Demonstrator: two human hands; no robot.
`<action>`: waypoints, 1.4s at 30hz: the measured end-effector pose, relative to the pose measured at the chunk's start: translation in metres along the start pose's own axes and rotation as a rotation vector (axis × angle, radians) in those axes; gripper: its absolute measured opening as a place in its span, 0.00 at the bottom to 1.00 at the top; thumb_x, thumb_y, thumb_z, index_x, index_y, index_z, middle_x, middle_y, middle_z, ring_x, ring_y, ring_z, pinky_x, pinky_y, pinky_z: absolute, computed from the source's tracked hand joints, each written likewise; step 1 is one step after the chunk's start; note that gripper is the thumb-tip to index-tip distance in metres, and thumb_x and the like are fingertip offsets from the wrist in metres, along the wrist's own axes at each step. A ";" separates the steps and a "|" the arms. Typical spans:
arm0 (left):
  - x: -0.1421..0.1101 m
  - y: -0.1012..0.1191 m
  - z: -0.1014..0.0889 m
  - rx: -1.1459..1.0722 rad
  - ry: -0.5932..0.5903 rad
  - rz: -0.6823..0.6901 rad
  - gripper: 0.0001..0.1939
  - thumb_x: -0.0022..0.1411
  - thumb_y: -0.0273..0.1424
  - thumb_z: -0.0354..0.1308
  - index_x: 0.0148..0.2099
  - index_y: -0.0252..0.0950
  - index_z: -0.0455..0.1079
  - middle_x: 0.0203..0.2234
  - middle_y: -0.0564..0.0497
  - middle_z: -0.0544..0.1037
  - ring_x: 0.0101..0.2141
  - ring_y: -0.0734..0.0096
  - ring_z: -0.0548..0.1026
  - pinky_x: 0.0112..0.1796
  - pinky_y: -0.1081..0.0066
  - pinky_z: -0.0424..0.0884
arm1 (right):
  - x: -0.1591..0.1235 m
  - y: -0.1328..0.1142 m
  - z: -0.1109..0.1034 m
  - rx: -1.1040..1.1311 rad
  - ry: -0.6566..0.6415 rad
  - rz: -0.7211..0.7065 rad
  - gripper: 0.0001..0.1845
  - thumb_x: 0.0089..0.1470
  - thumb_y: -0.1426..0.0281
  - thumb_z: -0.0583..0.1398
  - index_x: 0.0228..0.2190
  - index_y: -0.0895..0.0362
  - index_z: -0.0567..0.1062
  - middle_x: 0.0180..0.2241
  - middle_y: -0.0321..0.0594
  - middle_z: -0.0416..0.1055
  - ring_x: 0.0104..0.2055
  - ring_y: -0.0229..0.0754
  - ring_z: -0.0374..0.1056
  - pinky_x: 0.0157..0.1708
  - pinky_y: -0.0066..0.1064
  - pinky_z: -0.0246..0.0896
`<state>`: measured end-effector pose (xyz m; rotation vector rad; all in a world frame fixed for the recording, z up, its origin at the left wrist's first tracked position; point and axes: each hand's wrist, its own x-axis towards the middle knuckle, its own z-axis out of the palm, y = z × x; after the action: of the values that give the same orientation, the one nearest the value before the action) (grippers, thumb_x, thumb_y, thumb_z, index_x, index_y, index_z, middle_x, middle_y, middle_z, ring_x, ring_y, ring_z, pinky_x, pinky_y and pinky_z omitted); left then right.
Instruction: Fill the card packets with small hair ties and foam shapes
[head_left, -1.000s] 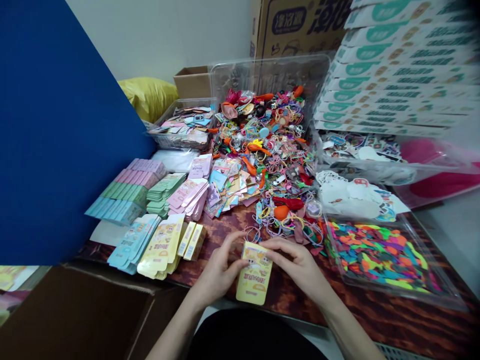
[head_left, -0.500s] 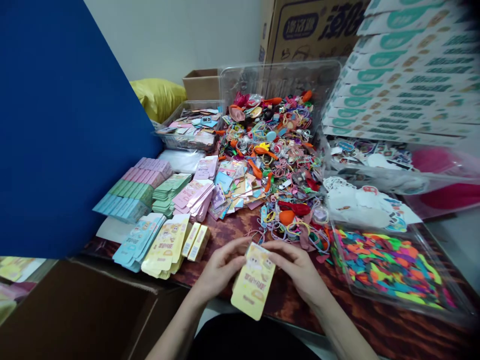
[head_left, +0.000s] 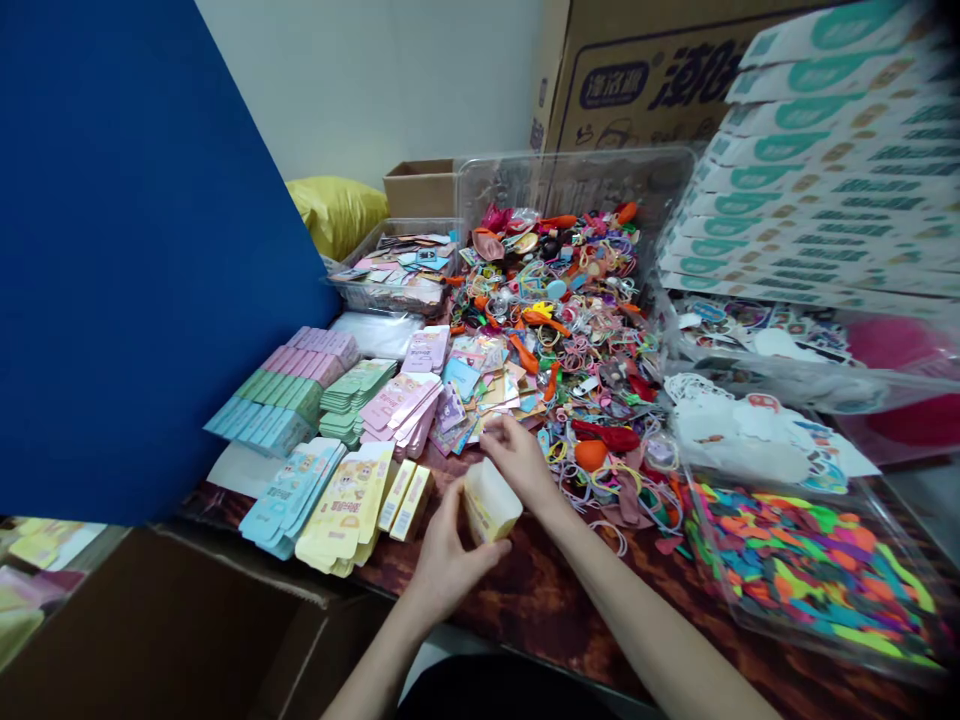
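Note:
My left hand [head_left: 454, 555] is wrapped round a small yellow carton [head_left: 491, 505], which is opened out, its pale inside and open end facing up. Stretched past the carton, my right hand [head_left: 517, 460] has its fingertips drawn together at the near edge of a heap of small printed cards [head_left: 495, 385]. Whatever is between those fingertips is too small to make out. Left of the carton lie flat yellow cartons [head_left: 349, 500] in a stack, with two folded-up yellow boxes [head_left: 405, 500] beside them.
Flat blue [head_left: 292, 495], green [head_left: 356, 395] and pink cartons [head_left: 401, 405] lie left, beside rows of made-up boxes [head_left: 285, 385]. A big heap of hair ties and trinkets [head_left: 570, 330] fills the middle. Right stand a tray of bright rubbery pieces [head_left: 810, 570] and stacked white boxes [head_left: 810, 160].
The yellow carton has gone from flat-looking to opened out, now in my left hand alone. My right hand has left it and moved forward to the cards. The view has shifted slightly.

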<state>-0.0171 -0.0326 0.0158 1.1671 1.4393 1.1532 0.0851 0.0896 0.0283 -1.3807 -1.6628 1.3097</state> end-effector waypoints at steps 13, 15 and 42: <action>-0.010 -0.019 -0.010 0.048 -0.020 -0.100 0.37 0.50 0.27 0.66 0.60 0.37 0.56 0.54 0.42 0.73 0.54 0.54 0.72 0.55 0.58 0.66 | 0.061 0.019 -0.010 -0.028 0.151 -0.040 0.06 0.51 0.71 0.56 0.33 0.55 0.71 0.26 0.35 0.72 0.26 0.41 0.68 0.27 0.31 0.62; -0.007 -0.019 -0.006 0.077 -0.039 -0.097 0.33 0.50 0.27 0.66 0.58 0.38 0.59 0.51 0.44 0.75 0.52 0.55 0.72 0.55 0.58 0.66 | 0.055 0.025 -0.028 0.040 0.167 -0.027 0.04 0.50 0.67 0.57 0.30 0.54 0.69 0.22 0.33 0.69 0.21 0.40 0.65 0.22 0.29 0.59; 0.029 0.012 0.006 -0.394 -0.079 -0.120 0.36 0.47 0.41 0.72 0.56 0.35 0.69 0.49 0.43 0.78 0.51 0.52 0.75 0.51 0.60 0.70 | -0.022 0.024 -0.081 0.708 0.268 0.065 0.24 0.35 0.54 0.73 0.22 0.54 0.67 0.17 0.29 0.65 0.18 0.32 0.60 0.15 0.23 0.53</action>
<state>-0.0138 -0.0016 0.0241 0.8304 1.1403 1.2235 0.1724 0.0923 0.0352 -1.1084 -0.8502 1.4745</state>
